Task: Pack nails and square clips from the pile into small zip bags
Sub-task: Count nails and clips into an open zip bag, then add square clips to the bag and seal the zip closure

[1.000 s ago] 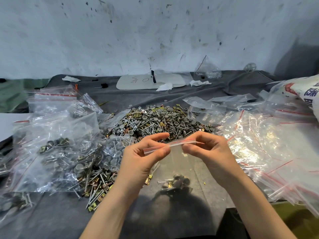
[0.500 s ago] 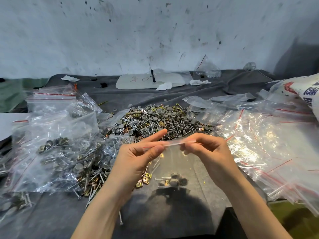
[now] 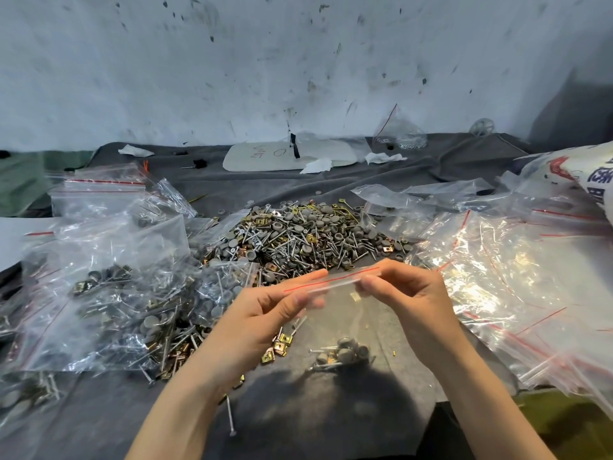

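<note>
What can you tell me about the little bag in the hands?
The small zip bag is clear, thin plastic with a red line along its zip strip. The left hand and right hand pinch that strip at its ends, so the bag hangs down. The strip tilts up toward the right. A few grey-headed nails sit bunched at its bottom.

The printed sack (image 3: 593, 174) is cut off by the right edge, so its lettering is only partly seen. The filled bags (image 3: 20, 400) at lower left are cropped by the frame. The fingertips (image 3: 310, 298) of the left hand (image 3: 262, 317) are blurred, and part of the zip bag (image 3: 345, 277) is hidden behind them. The writing on the white board (image 3: 265, 154) is too small to be read. A round clear object (image 3: 481, 127) at the back, perhaps a reel, cannot be identified.
</note>
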Motion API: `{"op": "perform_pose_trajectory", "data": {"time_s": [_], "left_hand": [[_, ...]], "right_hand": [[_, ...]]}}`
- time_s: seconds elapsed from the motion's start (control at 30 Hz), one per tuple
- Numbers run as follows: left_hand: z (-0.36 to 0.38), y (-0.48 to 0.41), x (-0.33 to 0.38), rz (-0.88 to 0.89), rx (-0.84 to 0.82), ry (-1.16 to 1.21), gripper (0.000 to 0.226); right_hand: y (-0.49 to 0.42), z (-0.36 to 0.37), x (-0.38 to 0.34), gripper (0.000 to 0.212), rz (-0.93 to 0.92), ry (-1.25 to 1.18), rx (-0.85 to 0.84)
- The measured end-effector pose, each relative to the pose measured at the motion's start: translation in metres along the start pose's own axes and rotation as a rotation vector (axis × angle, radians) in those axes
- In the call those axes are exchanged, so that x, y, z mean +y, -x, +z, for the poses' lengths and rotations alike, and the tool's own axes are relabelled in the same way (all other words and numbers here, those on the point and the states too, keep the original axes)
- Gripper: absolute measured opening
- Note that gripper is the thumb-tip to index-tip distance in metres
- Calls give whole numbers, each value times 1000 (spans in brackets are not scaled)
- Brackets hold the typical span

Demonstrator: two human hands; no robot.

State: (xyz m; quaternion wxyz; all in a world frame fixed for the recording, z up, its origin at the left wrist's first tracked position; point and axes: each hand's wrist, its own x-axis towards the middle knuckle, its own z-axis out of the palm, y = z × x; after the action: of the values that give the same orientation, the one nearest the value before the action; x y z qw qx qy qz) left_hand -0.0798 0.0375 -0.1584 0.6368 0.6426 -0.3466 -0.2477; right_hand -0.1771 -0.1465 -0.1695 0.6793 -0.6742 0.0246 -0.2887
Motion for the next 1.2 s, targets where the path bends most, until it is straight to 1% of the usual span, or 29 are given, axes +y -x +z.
{"op": "perform_pose_trajectory", "data": {"time_s": [0.03, 0.13, 0.23, 0.3, 0.37, 0.4, 0.43, 0.5, 0.53, 0.6, 0.67, 0.7, 0.77, 0.8, 0.83, 0.9, 0.93, 0.97, 1.0, 1.07, 1.13, 1.2], "left_hand": [[1, 0, -2, 10, 37, 7, 29], [1, 1, -9, 46, 104, 62, 25], [4, -2, -12, 127, 167, 7, 16], [5, -6, -12, 147, 201, 16, 16], [2, -13, -4, 83, 236, 98, 15], [-3, -19, 2, 35, 259, 139, 18], [-9, -26, 10, -8, 290, 174, 20], [-25, -45, 31, -47, 392, 240, 21], [-36, -57, 44, -40, 454, 246, 21], [-64, -83, 74, 34, 568, 260, 20], [-101, -107, 104, 178, 649, 285, 24], [-120, -116, 116, 239, 705, 263, 25], [-157, -128, 128, 310, 857, 144, 22], [-173, -131, 128, 316, 952, 53, 17], [-184, -132, 123, 292, 1043, -48, 17], [-189, -131, 108, 206, 1190, -260, 41], [-181, -129, 98, 188, 1214, -340, 48], [-167, -128, 88, 196, 1199, -400, 51], [-148, -126, 78, 212, 1147, -450, 53], [-104, -120, 56, 263, 982, -480, 53], [-57, -109, 36, 300, 780, -460, 51], [-15, -99, 16, 314, 598, -415, 51]], "right_hand": [[0, 0, 2, 11, 0, -14, 21], [0, 0, 6, 14, 5, -56, 47], [-4, 3, 13, 13, 9, -58, -4], [-10, 4, 17, 24, 13, -51, -51], [-23, 0, 21, 38, 22, -22, -46], [-33, -4, 24, 38, 20, 33, 4], [-47, -11, 30, 34, 17, 144, 85], [-77, -31, 45, 30, 29, 493, 246], [-91, -41, 54, 31, 48, 664, 289], [-107, -59, 72, 33, 119, 899, 299], [-113, -69, 88, 37, 180, 1076, 238], [-113, -72, 95, 40, 201, 1159, 201], [-114, -76, 104, 45, 230, 1268, 157], [-115, -77, 105, 49, 253, 1290, 138], [-115, -77, 106, 53, 280, 1302, 121], [-117, -76, 105, 60, 316, 1317, 93], [-117, -74, 105, 60, 319, 1322, 86], [-117, -74, 104, 60, 312, 1322, 87], [-117, -73, 103, 58, 293, 1310, 100], [-116, -70, 99, 51, 200, 1212, 179], [-112, -64, 90, 41, 35, 1047, 327], [-106, -57, 81, 31, -231, 945, 499]]}}
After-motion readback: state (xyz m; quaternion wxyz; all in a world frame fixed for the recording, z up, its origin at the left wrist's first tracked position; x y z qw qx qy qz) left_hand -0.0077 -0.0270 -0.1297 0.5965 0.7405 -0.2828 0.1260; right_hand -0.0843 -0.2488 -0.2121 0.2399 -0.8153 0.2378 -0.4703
